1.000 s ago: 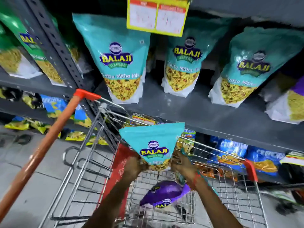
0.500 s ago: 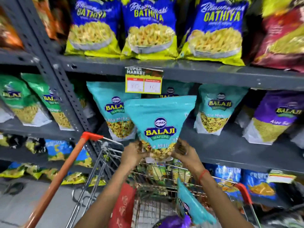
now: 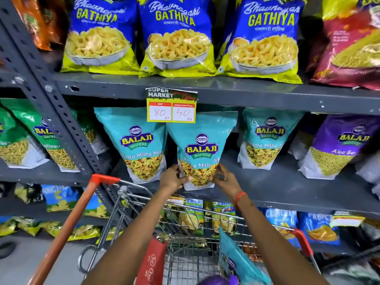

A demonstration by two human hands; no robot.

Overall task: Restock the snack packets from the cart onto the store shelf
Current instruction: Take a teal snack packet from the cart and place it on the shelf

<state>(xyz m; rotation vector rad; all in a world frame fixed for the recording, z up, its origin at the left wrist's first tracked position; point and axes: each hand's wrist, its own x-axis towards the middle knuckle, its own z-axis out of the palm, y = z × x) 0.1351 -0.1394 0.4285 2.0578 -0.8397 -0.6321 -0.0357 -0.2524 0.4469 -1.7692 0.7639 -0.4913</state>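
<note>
A teal Balaji Khatta Mitha packet stands upright on the grey middle shelf, between two matching teal packets. My left hand grips its lower left corner and my right hand its lower right corner. Below my arms is the wire cart with an orange handle. Another teal packet stands inside it and a purple one shows at the bottom edge.
A yellow price tag hangs from the upper shelf edge just above the held packet. Blue Gathiya bags fill the top shelf. A purple Balaji bag is at right, green ones at left. A perforated upright post stands left.
Both hands carried the teal packet up out of the cart and forward onto the middle shelf, where its base now rests between the other two teal packets.
</note>
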